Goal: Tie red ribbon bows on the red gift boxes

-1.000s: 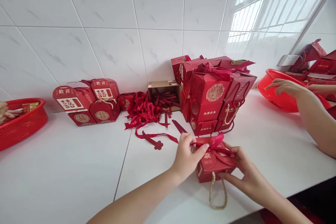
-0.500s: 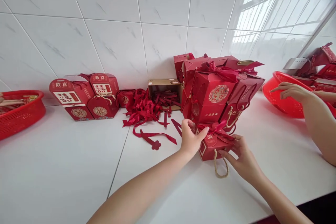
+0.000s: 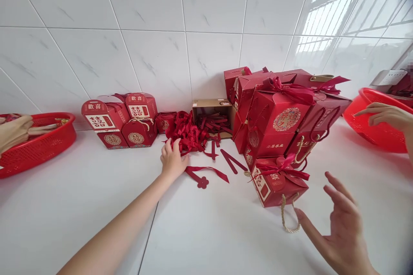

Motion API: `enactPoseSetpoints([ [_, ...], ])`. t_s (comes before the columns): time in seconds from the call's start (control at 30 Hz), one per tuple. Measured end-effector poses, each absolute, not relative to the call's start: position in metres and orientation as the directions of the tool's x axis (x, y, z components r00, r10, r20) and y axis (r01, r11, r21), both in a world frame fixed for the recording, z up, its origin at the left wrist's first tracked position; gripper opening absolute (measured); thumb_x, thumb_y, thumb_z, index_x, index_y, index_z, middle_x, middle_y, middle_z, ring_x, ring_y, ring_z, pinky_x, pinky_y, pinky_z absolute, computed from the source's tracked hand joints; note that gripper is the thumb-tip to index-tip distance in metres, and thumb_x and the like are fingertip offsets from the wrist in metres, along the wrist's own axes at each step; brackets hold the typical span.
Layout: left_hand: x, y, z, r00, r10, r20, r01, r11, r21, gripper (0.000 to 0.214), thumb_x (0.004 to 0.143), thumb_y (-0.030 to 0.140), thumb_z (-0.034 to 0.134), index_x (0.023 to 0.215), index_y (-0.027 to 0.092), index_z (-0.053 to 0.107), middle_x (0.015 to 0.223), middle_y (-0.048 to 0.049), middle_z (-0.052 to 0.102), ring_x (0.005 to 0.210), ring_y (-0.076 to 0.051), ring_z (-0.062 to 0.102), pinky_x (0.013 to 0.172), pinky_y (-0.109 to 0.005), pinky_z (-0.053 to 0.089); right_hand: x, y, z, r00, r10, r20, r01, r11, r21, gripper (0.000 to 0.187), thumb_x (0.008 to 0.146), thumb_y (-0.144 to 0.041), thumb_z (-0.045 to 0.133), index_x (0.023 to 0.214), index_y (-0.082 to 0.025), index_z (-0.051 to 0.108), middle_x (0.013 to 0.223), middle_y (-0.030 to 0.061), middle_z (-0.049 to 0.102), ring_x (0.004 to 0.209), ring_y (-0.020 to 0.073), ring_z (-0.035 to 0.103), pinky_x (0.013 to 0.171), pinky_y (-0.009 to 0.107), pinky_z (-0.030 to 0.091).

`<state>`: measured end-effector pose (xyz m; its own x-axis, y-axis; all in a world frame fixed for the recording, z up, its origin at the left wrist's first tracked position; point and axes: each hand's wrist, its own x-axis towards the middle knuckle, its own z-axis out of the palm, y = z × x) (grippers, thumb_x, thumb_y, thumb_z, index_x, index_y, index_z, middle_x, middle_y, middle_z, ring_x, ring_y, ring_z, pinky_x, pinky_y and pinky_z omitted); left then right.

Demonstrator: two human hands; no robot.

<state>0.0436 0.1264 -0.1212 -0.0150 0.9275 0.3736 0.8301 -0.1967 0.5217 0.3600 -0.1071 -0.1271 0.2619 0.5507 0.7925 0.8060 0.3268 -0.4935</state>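
Note:
My left hand (image 3: 173, 161) rests at the front edge of a pile of red ribbons (image 3: 190, 135), fingers reaching onto it and slightly apart; I see nothing gripped. A small red gift box (image 3: 280, 187) with a ribbon bow (image 3: 285, 169) on top sits to the right, its rope handle (image 3: 290, 223) drooping onto the table. To the right of that box my right hand (image 3: 345, 223) is raised and open, thumb near the handle and fingers spread. Behind the box, larger red gift boxes (image 3: 277, 116) stand stacked.
A brown carton (image 3: 211, 103) holds dark red strips. Several red boxes (image 3: 125, 126) stand at the back left. Red baskets (image 3: 48, 146) flank the table, with another person's hand (image 3: 16, 133) at the left one and a hand (image 3: 387, 116) at the right. A flower-ended strip (image 3: 202, 182) lies in front.
My left hand has left the small gift box and moved left to the ribbon pile. My right hand has let go of the box and drawn back right, opening. The view has shifted left.

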Motion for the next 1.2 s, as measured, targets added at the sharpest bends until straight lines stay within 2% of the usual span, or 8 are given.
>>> enactPoseSetpoints([
  [0.1, 0.026, 0.136, -0.134, 0.01, 0.956, 0.292, 0.899, -0.137, 0.417, 0.043, 0.083, 0.035, 0.051, 0.122, 0.017, 0.05, 0.137, -0.0193, 0.042, 0.128, -0.041, 0.033, 0.101, -0.058, 0.029, 0.359, -0.102, -0.125, 0.099, 0.525, 0.845, 0.929, 0.255, -0.268, 0.027, 0.078, -0.02, 0.066, 0.102, -0.025, 0.056, 0.113, 0.0124, 0.055, 0.103, 0.0303, 0.056, 0.084, 0.046, 0.046],
  [0.17, 0.024, 0.137, -0.14, 0.048, 0.964, 0.26, 0.925, -0.141, 0.352, 0.039, 0.085, 0.038, 0.046, 0.116, 0.016, 0.055, 0.129, -0.0185, 0.051, 0.122, -0.039, 0.041, 0.1, -0.055, 0.032, 0.36, -0.095, -0.126, -0.02, 0.581, 0.813, 0.939, 0.29, -0.184, 0.012, 0.082, -0.014, 0.059, 0.086, -0.025, 0.056, 0.085, 0.005, 0.06, 0.078, 0.0213, 0.06, 0.068, 0.034, 0.047],
  [0.3, 0.026, 0.135, -0.143, 0.128, 0.956, 0.263, 0.947, -0.196, 0.253, 0.038, 0.087, 0.037, 0.041, 0.114, 0.017, 0.058, 0.125, -0.016, 0.054, 0.119, -0.035, 0.044, 0.099, -0.048, 0.034, 0.359, -0.081, -0.127, 0.004, 0.698, 0.716, 0.908, 0.297, -0.294, 0.015, 0.087, -0.012, 0.046, 0.079, -0.023, 0.051, 0.074, 0.0011, 0.061, 0.064, 0.0152, 0.059, 0.055, 0.027, 0.047],
  [0.67, 0.025, 0.132, -0.14, 0.163, 0.951, 0.262, 0.959, -0.216, 0.186, 0.039, 0.088, 0.036, 0.038, 0.114, 0.015, 0.059, 0.119, -0.0153, 0.056, 0.113, -0.034, 0.047, 0.095, -0.044, 0.039, 0.354, -0.078, -0.134, 0.106, 0.766, 0.634, 0.837, 0.276, -0.473, 0.011, 0.091, -0.019, 0.045, 0.081, -0.023, 0.047, 0.08, 0.0037, 0.056, 0.071, 0.0169, 0.061, 0.043, 0.022, 0.044],
  [0.83, 0.024, 0.133, -0.14, 0.156, 0.951, 0.266, 0.958, -0.212, 0.193, 0.038, 0.088, 0.036, 0.038, 0.113, 0.017, 0.059, 0.12, -0.0152, 0.056, 0.113, -0.033, 0.048, 0.094, -0.044, 0.039, 0.344, -0.093, -0.131, 0.066, 0.665, 0.744, 0.864, 0.336, -0.376, 0.011, 0.087, -0.019, 0.053, 0.082, -0.023, 0.044, 0.069, -0.0002, 0.05, 0.058, 0.0145, 0.049, 0.052, 0.027, 0.044],
  [1.0, 0.025, 0.133, -0.14, 0.147, 0.952, 0.267, 0.957, -0.205, 0.204, 0.037, 0.087, 0.035, 0.039, 0.113, 0.017, 0.059, 0.118, -0.0154, 0.056, 0.112, -0.033, 0.048, 0.093, -0.045, 0.04, 0.331, -0.107, -0.136, -0.127, 0.656, 0.744, 0.783, 0.527, -0.331, 0.017, 0.082, -0.008, 0.054, 0.087, -0.023, 0.046, 0.073, 0.0012, 0.053, 0.061, 0.0153, 0.052, 0.054, 0.027, 0.045],
  [1.1, 0.026, 0.132, -0.139, 0.145, 0.954, 0.263, 0.955, -0.204, 0.213, 0.036, 0.087, 0.034, 0.04, 0.112, 0.016, 0.059, 0.117, -0.0156, 0.056, 0.112, -0.034, 0.048, 0.093, -0.045, 0.039, 0.314, -0.103, -0.119, -0.167, 0.742, 0.649, 0.701, 0.553, -0.451, 0.022, 0.084, -0.01, 0.052, 0.1, -0.024, 0.049, 0.087, 0.0049, 0.059, 0.076, 0.0182, 0.059, 0.064, 0.029, 0.051],
  [1.2, 0.027, 0.132, -0.138, 0.14, 0.954, 0.264, 0.953, -0.202, 0.226, 0.036, 0.087, 0.033, 0.04, 0.113, 0.016, 0.059, 0.118, -0.0159, 0.056, 0.114, -0.033, 0.047, 0.094, -0.045, 0.038, 0.283, -0.067, -0.076, -0.195, 0.834, 0.516, 0.554, 0.528, -0.643, 0.043, 0.088, -0.021, 0.052, 0.13, -0.026, 0.042, 0.126, 0.01, 0.054, 0.113, 0.0223, 0.055, 0.092, 0.036, 0.049],
])
